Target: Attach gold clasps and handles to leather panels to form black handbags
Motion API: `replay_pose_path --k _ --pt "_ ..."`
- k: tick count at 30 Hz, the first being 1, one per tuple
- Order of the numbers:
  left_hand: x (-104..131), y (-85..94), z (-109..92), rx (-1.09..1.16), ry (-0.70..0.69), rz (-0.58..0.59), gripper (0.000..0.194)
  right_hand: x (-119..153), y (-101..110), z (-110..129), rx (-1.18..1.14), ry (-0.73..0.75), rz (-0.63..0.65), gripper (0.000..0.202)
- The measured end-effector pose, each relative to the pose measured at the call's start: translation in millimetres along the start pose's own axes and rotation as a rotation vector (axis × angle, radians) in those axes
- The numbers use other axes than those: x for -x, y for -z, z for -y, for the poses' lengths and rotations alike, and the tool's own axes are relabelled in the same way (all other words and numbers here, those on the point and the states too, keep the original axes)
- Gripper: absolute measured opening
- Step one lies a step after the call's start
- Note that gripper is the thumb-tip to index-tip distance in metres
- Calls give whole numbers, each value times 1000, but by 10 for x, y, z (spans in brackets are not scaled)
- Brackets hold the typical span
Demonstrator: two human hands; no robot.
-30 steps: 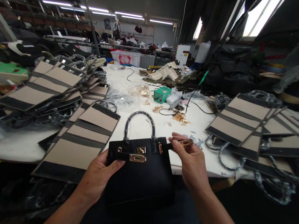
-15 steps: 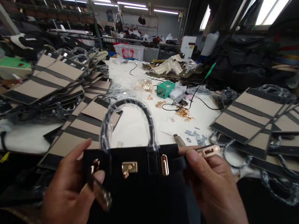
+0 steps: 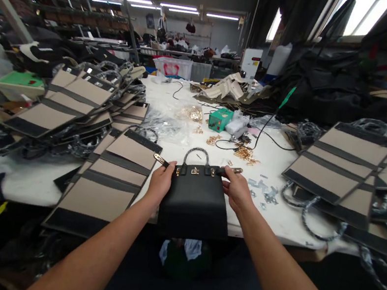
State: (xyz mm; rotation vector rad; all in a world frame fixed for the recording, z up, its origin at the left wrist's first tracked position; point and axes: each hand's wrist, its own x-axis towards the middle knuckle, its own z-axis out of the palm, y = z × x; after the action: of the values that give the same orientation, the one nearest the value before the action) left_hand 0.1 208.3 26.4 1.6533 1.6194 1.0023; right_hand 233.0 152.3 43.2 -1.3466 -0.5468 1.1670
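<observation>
A black handbag panel [image 3: 195, 200] with a wrapped top handle [image 3: 198, 151] lies over the table's front edge, its lower part hanging past it. Gold-coloured fittings, among them a turn-lock [image 3: 195, 171], sit along its upper edge. My left hand [image 3: 162, 179] is closed on its upper left corner, where a strap with a gold metal end [image 3: 161, 160] sticks out. At the upper right corner my right hand [image 3: 238, 189] grips the panel, with another gold-ended strap [image 3: 237, 170] above the fingers.
Stacked beige-and-black panels with wrapped handles lie left [image 3: 106, 174] and right [image 3: 332, 162]. Behind the bag are a green box [image 3: 220, 119] with a cable, gold fittings [image 3: 246, 154] and plastic bags [image 3: 167, 123]. Silver metal plates [image 3: 270, 194] lie right of my right hand.
Both hands have moved forward, away from me, carrying the black panel from close to the camera down onto the table edge. It now lies flatter, handle pointing away.
</observation>
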Motion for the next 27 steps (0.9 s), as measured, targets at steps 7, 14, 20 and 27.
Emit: replay_pose_path --k 7,14,20,27 --pt "229 23 161 -40 -86 8 42 20 154 -324 226 -19 -44 28" --pt "336 -110 186 -168 -212 8 41 99 227 -324 412 96 -113 38" --pt "315 -167 176 -251 -290 33 39 298 273 -158 862 384 -142 37" --pt "283 -148 168 -240 -273 79 42 325 -12 -87 1121 821 323 35"
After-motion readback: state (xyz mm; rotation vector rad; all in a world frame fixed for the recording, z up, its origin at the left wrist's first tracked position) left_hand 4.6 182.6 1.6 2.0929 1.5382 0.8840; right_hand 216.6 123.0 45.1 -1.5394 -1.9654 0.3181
